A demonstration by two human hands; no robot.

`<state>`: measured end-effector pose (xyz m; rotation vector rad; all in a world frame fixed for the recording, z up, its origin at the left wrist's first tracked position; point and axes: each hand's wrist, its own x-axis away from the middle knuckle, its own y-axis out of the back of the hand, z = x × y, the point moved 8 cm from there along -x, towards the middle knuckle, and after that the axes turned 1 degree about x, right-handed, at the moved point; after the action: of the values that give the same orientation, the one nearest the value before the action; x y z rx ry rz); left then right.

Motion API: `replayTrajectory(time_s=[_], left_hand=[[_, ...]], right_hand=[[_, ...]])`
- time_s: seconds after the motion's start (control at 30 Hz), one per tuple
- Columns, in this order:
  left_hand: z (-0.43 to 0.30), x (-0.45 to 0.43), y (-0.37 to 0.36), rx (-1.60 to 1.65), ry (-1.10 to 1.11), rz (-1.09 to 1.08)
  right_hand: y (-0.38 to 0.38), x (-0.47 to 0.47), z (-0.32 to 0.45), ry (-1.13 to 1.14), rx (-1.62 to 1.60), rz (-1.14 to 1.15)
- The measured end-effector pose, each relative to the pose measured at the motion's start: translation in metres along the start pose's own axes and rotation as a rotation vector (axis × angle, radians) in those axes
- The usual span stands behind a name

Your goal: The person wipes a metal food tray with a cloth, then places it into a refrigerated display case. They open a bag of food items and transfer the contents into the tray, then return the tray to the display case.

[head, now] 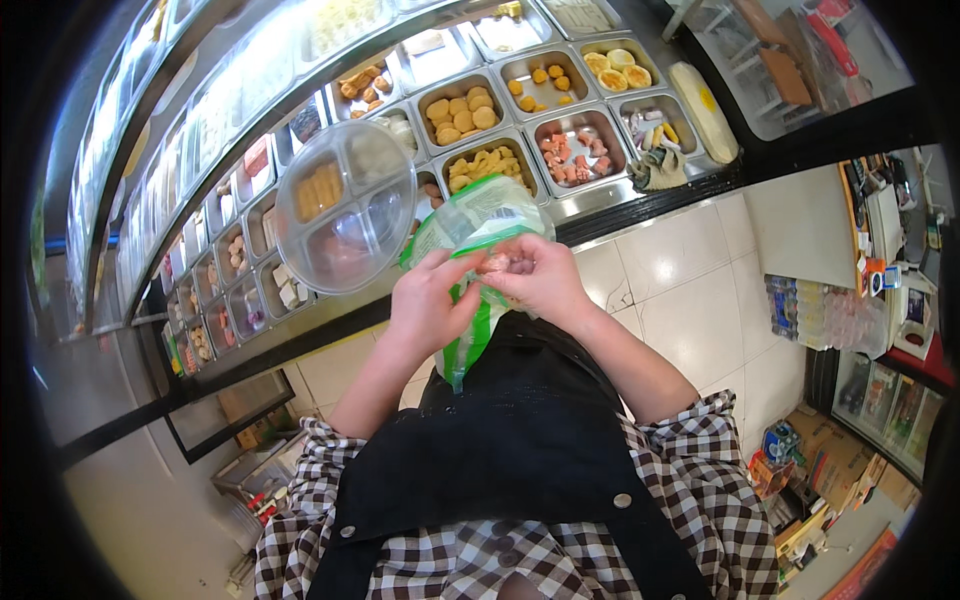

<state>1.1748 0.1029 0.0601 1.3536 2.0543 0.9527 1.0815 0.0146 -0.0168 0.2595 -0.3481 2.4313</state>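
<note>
Both hands meet in front of my apron at a clear plastic bag with green print (491,214). My left hand (435,300) pinches the bag's edge between thumb and fingers. Beside it, my right hand (544,281) has curled fingers around a small pinkish piece of food (495,262) at the bag's opening. Part of the bag hangs down below my hands. A round clear divided plastic tray (346,206) rests on the metal food pans to the left, with yellow pieces showing in or through one compartment.
Beyond the bag, a steel pan holds pink cut sausage pieces (576,154). Near it are pans of round yellow patties (461,115) and egg tarts (616,70). A grey cloth (660,169) and a long pale wrapped roll (703,112) lie at the counter's right end. Cardboard boxes (836,457) stand lower right.
</note>
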Motion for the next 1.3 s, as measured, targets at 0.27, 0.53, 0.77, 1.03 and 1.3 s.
replayTrajectory(time_s=[0.27,0.53,0.77,1.03,1.3], left_hand=[[0.013,-0.008,-0.014,0.062,0.052,0.071],[0.022,-0.012,-0.016,0.319,0.136,0.164],[0.024,-0.014,-0.027,0.226,0.086,0.186],[0.043,-0.013,-0.039,0.427,0.282,0.278],[0.067,-0.004,-0.056,0.829,0.537,0.343]], right_hand=[[0.002,0.007,-0.023,-0.278,-0.229,0.044],[-0.003,0.003,-0.014,-0.129,-0.080,0.141],[-0.009,-0.002,-0.014,-0.175,-0.019,0.112],[-0.008,-0.008,-0.023,-0.133,-0.022,0.326],[-0.005,-0.014,-0.011,0.195,0.546,0.193]])
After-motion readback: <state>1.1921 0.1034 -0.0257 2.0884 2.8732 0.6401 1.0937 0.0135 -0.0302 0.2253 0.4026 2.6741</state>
